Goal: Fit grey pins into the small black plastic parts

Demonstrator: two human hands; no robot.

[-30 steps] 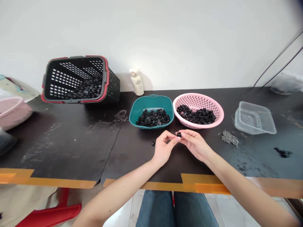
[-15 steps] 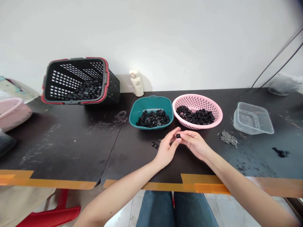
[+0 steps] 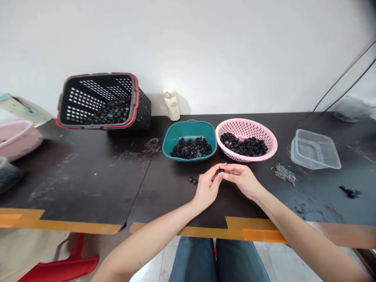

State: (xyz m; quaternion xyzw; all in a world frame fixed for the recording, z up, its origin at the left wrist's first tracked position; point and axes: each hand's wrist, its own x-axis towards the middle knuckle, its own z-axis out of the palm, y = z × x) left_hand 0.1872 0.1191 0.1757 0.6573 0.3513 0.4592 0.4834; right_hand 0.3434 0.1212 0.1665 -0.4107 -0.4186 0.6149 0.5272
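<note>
A small black plastic part (image 3: pixel 221 170) is pinched between the fingertips of my left hand (image 3: pixel 208 186) and my right hand (image 3: pixel 242 180), held just above the dark tabletop (image 3: pixel 88 176). Its shape is mostly hidden by my fingers. Two similar loose pieces (image 3: pixel 193 180) lie on the table just left of my left hand. Behind my hands stand a teal bowl (image 3: pixel 189 126) holding a heap of black parts (image 3: pixel 190 148) and a pink perforated colander (image 3: pixel 246 124) holding more black parts (image 3: pixel 243 144).
A black-and-red perforated basket (image 3: pixel 96 76) lies tipped on its side at the back left, with black parts inside. A white bottle (image 3: pixel 172 105) stands by the wall. To the right are a clear plastic tub (image 3: pixel 314 150), grey sticks (image 3: pixel 284 175) and black bits (image 3: pixel 349 192).
A second small black piece now lies beside the first on the table. My hands have come slightly closer together around the part they hold.
</note>
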